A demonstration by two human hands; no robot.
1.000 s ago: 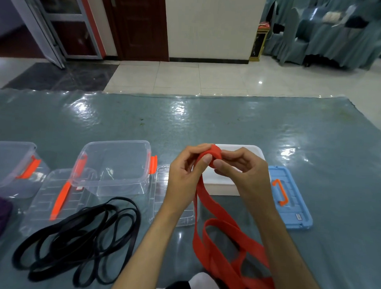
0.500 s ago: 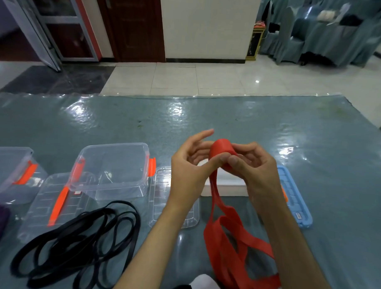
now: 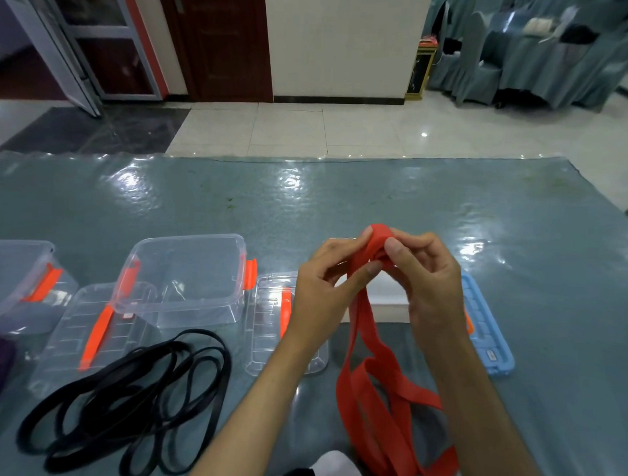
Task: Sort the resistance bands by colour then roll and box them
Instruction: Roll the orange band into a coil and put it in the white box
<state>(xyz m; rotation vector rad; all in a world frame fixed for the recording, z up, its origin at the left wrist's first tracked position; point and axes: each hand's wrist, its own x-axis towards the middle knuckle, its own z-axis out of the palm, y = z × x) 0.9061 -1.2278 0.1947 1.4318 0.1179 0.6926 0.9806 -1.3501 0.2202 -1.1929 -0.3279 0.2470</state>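
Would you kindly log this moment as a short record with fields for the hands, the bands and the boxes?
left hand: pinches the rolled end of the red band
right hand: grips the same roll
red band: small roll at top, the rest hanging loose in loops
black bands: loose heap on the table, unrolled
clear box: open, nothing in it
clear lids: lying flat by the boxes
blue lid: flat, behind the right wrist

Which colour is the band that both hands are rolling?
Red band, seen best in the head view.
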